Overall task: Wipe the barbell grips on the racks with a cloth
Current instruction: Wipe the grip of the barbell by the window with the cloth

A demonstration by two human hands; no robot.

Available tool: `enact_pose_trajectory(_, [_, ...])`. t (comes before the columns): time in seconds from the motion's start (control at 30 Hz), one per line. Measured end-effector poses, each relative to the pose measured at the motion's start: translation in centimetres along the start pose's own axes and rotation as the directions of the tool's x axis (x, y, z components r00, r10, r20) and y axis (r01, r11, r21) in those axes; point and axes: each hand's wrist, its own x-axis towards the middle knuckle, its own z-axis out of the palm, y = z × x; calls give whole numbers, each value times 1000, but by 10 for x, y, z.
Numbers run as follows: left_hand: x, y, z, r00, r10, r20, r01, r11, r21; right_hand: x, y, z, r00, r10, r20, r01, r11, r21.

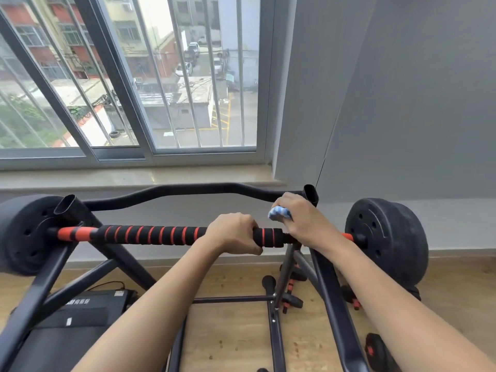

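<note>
A barbell with a black foam grip striped in red (150,234) lies across a black rack (330,291), with black weight plates on both ends (386,237). My left hand (233,233) grips the foam right of centre, fingers curled over the top. My right hand (300,218) holds a bunched blue-and-white cloth (279,213) at the grip's right end, beside the rack's right upright (311,194). How much of the cloth touches the bar is hidden by the hand.
A second, curved black bar (188,190) rests on the rack behind. A window sill (128,175) and grey wall stand just beyond. On the wooden floor below lie small dumbbells (292,299), a loose plate (375,350) and a black machine (80,312).
</note>
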Motion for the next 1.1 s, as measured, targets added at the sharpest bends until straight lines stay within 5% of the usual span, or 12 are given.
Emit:
enact_pose_trajectory(0.13, [-12,12,32,915,174,-365,-82,964,253,-3,1,11,992,65,106,-66,998,4])
enact_pose_trajectory(0.23, [-13,20,41,893,124,-432,-28,975,221,-8,1,15,994,68,84,-72,997,40])
enact_pose_trajectory(0.57, [-12,21,24,954,74,-290,-11,977,214,-22,-1,13,999,-42,33,38,995,90])
enact_pose_trajectory(0.73, [0,11,0,997,66,51,-65,998,-6,-23,-5,0,993,14,114,-39,975,220])
enact_pose_trajectory(0.9, [8,12,-10,947,44,317,18,982,-190,-18,-15,-21,974,143,174,-200,906,374])
enact_pose_trajectory(1.0, [2,13,-7,955,46,292,19,976,-215,-15,-18,-21,950,186,250,-239,950,202])
enact_pose_trajectory(1.1, [-6,14,-1,994,45,104,-43,999,-15,-16,-22,-10,946,196,257,-227,969,97])
